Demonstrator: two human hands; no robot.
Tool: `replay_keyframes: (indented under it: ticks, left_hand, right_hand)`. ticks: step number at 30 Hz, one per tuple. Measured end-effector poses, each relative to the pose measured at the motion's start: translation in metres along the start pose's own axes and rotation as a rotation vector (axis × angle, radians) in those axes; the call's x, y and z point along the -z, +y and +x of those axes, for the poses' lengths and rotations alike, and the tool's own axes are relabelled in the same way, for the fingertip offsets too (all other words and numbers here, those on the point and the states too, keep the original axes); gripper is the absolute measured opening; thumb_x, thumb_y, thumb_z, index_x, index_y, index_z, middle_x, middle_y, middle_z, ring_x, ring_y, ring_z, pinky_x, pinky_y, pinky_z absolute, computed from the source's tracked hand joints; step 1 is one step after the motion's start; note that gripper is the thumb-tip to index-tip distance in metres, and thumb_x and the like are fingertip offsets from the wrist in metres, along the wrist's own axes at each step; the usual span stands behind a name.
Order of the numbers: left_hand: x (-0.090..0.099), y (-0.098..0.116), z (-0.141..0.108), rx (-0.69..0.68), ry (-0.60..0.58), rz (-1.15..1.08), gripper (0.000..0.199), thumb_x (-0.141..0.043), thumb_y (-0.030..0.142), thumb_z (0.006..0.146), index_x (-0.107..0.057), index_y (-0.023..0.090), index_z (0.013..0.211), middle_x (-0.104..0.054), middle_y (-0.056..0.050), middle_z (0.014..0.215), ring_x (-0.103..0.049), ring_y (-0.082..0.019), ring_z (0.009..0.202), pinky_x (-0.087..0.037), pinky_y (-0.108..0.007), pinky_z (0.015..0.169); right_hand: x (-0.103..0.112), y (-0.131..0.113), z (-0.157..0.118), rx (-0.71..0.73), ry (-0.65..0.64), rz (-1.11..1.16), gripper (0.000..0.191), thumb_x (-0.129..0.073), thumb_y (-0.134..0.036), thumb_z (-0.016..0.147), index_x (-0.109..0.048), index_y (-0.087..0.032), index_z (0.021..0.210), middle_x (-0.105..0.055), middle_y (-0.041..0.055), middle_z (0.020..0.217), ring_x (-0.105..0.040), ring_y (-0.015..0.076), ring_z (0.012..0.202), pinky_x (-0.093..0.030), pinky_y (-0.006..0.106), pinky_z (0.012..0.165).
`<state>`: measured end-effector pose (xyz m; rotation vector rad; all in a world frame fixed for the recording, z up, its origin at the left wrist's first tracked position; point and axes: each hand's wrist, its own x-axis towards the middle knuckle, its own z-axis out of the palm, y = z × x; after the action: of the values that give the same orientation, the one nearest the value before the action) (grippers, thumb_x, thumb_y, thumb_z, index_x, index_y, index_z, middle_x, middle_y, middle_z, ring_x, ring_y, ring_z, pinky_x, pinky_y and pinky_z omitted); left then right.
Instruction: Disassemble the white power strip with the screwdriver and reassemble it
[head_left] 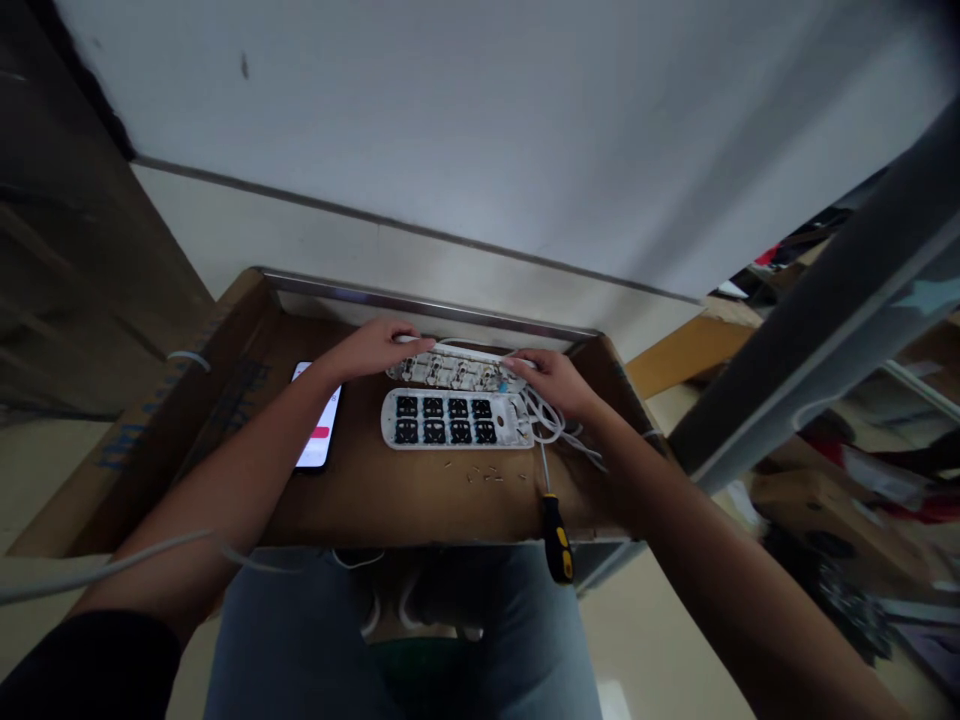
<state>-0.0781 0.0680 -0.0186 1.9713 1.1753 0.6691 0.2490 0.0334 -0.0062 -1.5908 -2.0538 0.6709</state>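
My left hand [377, 347] grips the left end of an opened power strip's white half [454, 370], thumb along its top edge. At the other end my right hand [553, 381] has its fingers closed on the same half, which is tipped so its inner metal contacts face me. Just below lies the matching white half [450, 444], flat, with two rows of black socket inserts [433, 432]. A white cord [551, 420] is looped under my right hand. Several small screws [491, 476] are scattered in front of the flat half.
A yellow-and-black screwdriver [556, 540] overhangs the front edge of the cardboard tray [405, 510]. Left of the parts, a lit phone [319, 445] is partly covered by my left forearm. A pale wall panel [450, 130] stands behind, and boxes [832, 520] are at right.
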Motion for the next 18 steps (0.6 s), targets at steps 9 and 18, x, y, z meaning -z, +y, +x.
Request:
replay_keyframes:
  ticks: [9, 18]
  left_hand:
    - [-0.003, -0.001, 0.001, -0.049, 0.04, 0.032, 0.048, -0.06, 0.062, 0.089, -0.077, 0.018, 0.091, -0.077, -0.007, 0.09, -0.067, -0.025, 0.089, -0.046, -0.031, 0.077]
    - [-0.015, -0.002, 0.004, 0.024, 0.13, 0.07, 0.041, -0.056, 0.049, 0.093, -0.075, 0.017, 0.111, -0.078, -0.014, 0.117, -0.071, -0.031, 0.111, -0.05, -0.039, 0.1]
  right_hand:
    - [-0.013, -0.038, -0.155, -0.11, 0.362, -0.344, 0.055, -0.055, -0.066, 0.096, -0.067, -0.019, 0.121, -0.068, 0.0096, 0.098, -0.064, 0.023, 0.085, -0.051, 0.038, 0.082]
    - [-0.069, -0.021, -0.237, -0.454, 0.107, -0.36, 0.045, -0.047, -0.056, 0.099, -0.058, -0.02, 0.125, -0.08, 0.0108, 0.102, -0.079, 0.0302, 0.087, -0.054, 0.037, 0.072]
